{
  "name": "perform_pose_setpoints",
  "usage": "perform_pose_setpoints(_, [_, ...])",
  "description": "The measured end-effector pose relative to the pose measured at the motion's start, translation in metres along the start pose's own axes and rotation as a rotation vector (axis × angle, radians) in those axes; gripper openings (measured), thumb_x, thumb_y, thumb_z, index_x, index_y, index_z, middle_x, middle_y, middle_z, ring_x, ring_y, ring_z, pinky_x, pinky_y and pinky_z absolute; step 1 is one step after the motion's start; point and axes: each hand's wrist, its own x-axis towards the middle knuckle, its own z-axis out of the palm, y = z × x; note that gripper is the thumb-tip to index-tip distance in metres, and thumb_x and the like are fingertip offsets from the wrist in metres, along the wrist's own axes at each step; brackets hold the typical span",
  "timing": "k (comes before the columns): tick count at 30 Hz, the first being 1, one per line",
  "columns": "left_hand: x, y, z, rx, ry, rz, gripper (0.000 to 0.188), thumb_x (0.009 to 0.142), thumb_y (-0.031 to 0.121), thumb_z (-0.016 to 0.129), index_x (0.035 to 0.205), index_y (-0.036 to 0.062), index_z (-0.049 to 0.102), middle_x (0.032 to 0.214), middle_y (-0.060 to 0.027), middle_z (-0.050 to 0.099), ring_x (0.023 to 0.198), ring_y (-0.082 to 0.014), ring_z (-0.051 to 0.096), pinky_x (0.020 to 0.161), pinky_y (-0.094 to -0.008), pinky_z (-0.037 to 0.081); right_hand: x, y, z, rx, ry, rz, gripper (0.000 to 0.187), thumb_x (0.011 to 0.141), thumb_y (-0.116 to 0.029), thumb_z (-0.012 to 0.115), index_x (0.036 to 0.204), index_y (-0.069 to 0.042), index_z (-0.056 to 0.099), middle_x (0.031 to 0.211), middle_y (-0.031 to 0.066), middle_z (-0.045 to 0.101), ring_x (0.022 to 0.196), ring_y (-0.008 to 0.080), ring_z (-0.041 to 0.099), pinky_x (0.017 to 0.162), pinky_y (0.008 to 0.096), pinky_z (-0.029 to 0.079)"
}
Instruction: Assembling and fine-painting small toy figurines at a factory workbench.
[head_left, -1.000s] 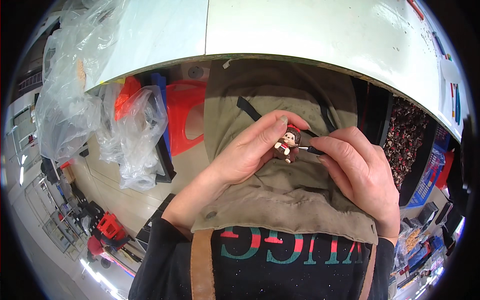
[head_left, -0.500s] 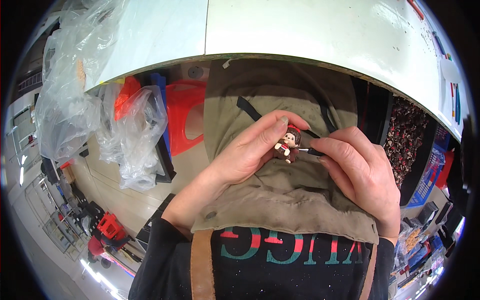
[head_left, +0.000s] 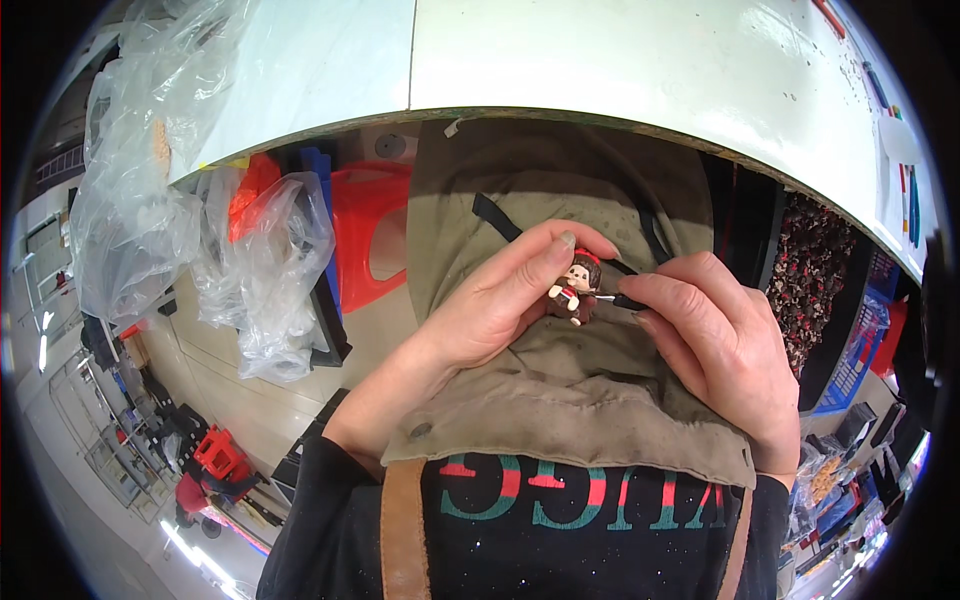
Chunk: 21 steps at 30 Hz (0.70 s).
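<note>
Above my lap, my left hand (head_left: 510, 285) is closed around a small brown figurine (head_left: 573, 300) with a cream face, cream hands and feet, and red on its head and chest. My thumb lies along the figurine's head. My right hand (head_left: 712, 325) pinches a slim tool with a dark handle (head_left: 628, 302) and a thin metal shaft. The metal end meets the figurine's right side at body height; its exact tip shape is too small to make out. Beneath both hands spreads an olive apron (head_left: 520, 370) with dark straps.
A pale worktable (head_left: 600, 60) curves across the far side. Clear plastic bags (head_left: 265, 300) hang at the left beside a red stool (head_left: 365, 240). On the right, a dark tray of many small brown and red pieces (head_left: 812, 270) sits below the table edge, near a blue crate (head_left: 850, 350).
Very little differs. The figurine and tool stay in my hands at nearly the same place, with only a slight shift at the tool's metal end.
</note>
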Motion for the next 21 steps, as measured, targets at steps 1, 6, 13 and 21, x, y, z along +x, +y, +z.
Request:
perform_pose_setpoints(1, [-0.0002, 0.0003, 0.0003, 0.001, 0.005, -0.003, 0.042, 0.097, 0.041, 0.039, 0.115, 0.0041, 0.049, 0.094, -0.0039, 0.054, 0.082, -0.0110, 0.053, 0.073, -0.0270, 0.045, 0.0000, 0.0000, 0.0002, 0.000, 0.008, 0.001, 0.030, 0.070, 0.002, 0.067, 0.099, -0.005, 0.061, 0.083, 0.0096, 0.056, 0.065, 0.0258, 0.060, 0.055, 0.0338, 0.049])
perform_pose_setpoints(6, [-0.0015, 0.0001, 0.0004, 0.005, 0.010, 0.000, 0.042, 0.097, 0.041, 0.039, 0.115, 0.0041, 0.048, 0.094, -0.0039, 0.055, 0.082, -0.0111, 0.053, 0.073, -0.0269, 0.045, 0.0012, -0.0012, 0.0004, 0.006, -0.003, -0.012, 0.031, 0.070, 0.002, 0.067, 0.099, -0.005, 0.061, 0.083, 0.0096, 0.057, 0.065, 0.0253, 0.059, 0.055, 0.0333, 0.049])
perform_pose_setpoints(13, [-0.0025, -0.0022, -0.0012, -0.011, -0.005, -0.001, 0.042, 0.096, 0.041, 0.039, 0.115, 0.0040, 0.048, 0.094, -0.0038, 0.055, 0.084, -0.0108, 0.053, 0.073, -0.0268, 0.045, 0.0006, -0.0004, 0.0018, 0.062, 0.011, -0.022, 0.030, 0.070, 0.002, 0.067, 0.099, -0.005, 0.061, 0.083, 0.0098, 0.057, 0.064, 0.0251, 0.059, 0.055, 0.0328, 0.048])
perform_pose_setpoints(21, [-0.0027, 0.0002, 0.0002, 0.006, 0.005, 0.003, 0.042, 0.097, 0.040, 0.039, 0.115, 0.0042, 0.048, 0.095, -0.0038, 0.054, 0.084, -0.0106, 0.053, 0.073, -0.0273, 0.045, 0.0020, 0.0012, 0.0023, 0.011, 0.023, -0.028, 0.028, 0.071, -0.002, 0.068, 0.098, -0.006, 0.061, 0.082, 0.0082, 0.056, 0.064, 0.0238, 0.059, 0.052, 0.0321, 0.049])
